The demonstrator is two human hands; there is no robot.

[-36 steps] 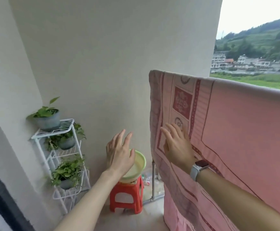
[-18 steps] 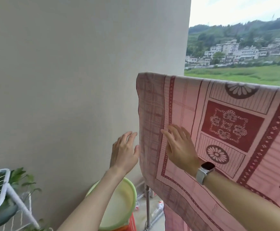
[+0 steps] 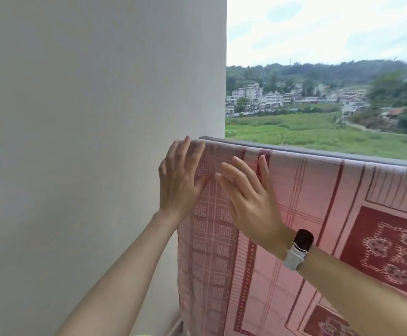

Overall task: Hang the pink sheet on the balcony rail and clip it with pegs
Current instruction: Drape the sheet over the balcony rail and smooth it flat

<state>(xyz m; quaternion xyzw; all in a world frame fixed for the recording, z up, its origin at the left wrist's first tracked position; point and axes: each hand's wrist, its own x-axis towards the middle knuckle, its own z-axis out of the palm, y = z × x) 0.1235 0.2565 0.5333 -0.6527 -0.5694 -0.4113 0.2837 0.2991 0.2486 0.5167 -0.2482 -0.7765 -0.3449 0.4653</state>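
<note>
The pink patterned sheet (image 3: 306, 226) hangs over the balcony rail (image 3: 318, 152), whose grey top shows along the sheet's upper edge. My left hand (image 3: 180, 180) lies flat with straight fingers at the sheet's left edge, fingertips near the rail's end. My right hand (image 3: 248, 200), a watch on its wrist, is spread flat against the sheet just right of the left hand, its fingertips close below the rail. No pegs are visible.
A plain white wall (image 3: 88, 141) fills the left half and meets the rail's left end. Beyond the rail lie green fields (image 3: 306, 127) and houses (image 3: 270, 98) on a hillside. A sliver of green shows at the bottom edge.
Both hands have risen from mid-sheet to just below the rail, the left now touching the sheet's left edge. The view has tilted up; the plant rack, stool and basin have left the frame.
</note>
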